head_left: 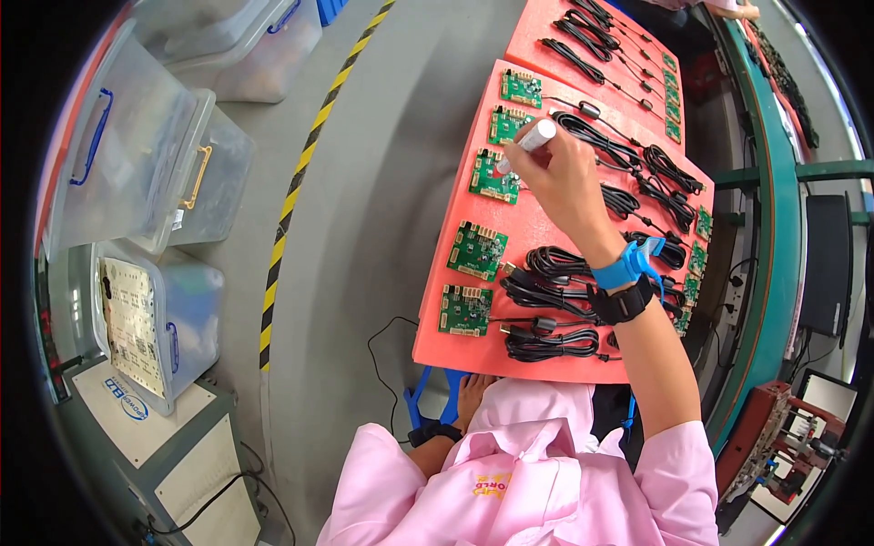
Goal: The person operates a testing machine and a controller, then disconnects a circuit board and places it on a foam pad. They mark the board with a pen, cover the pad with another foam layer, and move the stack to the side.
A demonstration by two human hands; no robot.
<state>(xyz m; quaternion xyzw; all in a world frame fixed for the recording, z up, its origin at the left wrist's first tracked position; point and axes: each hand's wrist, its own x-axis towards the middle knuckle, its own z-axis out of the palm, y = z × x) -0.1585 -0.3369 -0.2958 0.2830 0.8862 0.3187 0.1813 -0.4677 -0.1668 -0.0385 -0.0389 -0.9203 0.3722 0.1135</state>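
My right hand is closed around a thick white marker pen. Its lower end points down at a green circuit board on the left side of a red foam sheet. Several similar boards form a column there, among them one in the middle and one at the near end. Coiled black cables lie beside them. My left hand is low by my lap, near the sheet's front edge; its fingers are partly hidden, and I cannot make out whether it holds anything.
Another red sheet with cables and boards lies farther away. Clear plastic bins and a grey cabinet stand left, beyond a yellow-black floor stripe. A green bench frame runs along the right. A blue stool shows below.
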